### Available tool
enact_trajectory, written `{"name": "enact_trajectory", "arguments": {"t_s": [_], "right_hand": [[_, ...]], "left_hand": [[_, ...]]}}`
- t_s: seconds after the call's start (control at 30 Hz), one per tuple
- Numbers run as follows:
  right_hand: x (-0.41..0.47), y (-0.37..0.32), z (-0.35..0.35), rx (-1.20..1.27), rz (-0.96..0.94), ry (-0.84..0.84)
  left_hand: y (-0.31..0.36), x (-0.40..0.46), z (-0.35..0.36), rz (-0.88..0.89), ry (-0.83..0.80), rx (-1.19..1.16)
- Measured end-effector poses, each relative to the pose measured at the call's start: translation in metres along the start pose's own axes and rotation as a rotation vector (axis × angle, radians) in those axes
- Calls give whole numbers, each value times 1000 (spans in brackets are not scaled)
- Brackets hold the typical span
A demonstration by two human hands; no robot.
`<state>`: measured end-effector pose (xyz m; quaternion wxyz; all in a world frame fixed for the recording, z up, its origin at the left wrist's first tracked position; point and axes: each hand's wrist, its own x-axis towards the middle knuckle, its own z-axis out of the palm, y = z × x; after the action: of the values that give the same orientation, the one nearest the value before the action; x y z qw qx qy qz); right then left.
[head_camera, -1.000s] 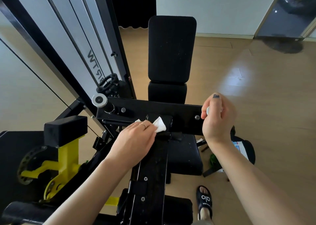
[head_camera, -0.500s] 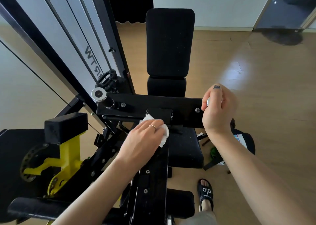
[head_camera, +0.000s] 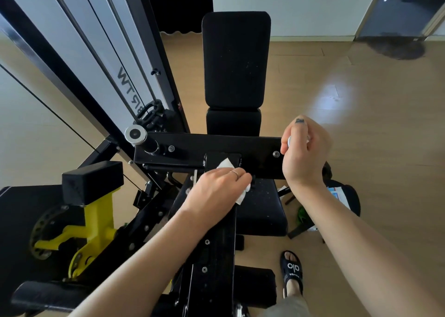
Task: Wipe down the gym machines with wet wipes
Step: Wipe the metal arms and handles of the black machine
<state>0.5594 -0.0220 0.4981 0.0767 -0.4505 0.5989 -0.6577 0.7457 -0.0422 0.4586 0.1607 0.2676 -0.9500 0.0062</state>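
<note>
My left hand presses a white wet wipe flat against the top of the machine's black centre arm, just below the black crossbar. Corners of the wipe stick out beyond the fingers and at the arm's right edge. My right hand grips the chrome peg at the crossbar's right end. The matching chrome peg on the left end stands free.
A black padded backrest and seat lie behind the crossbar. A yellow cam bracket and black pad sit at left, with the weight-stack frame behind. My sandalled foot stands on the wooden floor.
My left hand has slid the wipe back toward me along the centre arm and a little to the right. My right hand has kept its grip on the peg.
</note>
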Motion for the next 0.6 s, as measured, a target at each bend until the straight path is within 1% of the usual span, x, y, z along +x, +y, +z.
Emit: {"name": "enact_trajectory", "arguments": {"t_s": [0.07, 0.17, 0.23, 0.3, 0.47, 0.6], "right_hand": [[1, -1, -2, 2, 3, -17], [1, -3, -2, 10, 7, -22], [0, -3, -1, 2, 7, -10], [0, -4, 0, 0, 9, -1], [0, -4, -1, 8, 13, -21], [1, -4, -4, 49, 32, -77]], "left_hand": [[-7, -2, 5, -17, -16, -11], [-38, -22, -4, -70, -57, 37], [-49, -30, -13, -60, -70, 22], [-45, -25, -16, -32, -78, 36], [-5, 2, -1, 9, -85, 23], [-29, -12, -4, -35, -184, 78]]}}
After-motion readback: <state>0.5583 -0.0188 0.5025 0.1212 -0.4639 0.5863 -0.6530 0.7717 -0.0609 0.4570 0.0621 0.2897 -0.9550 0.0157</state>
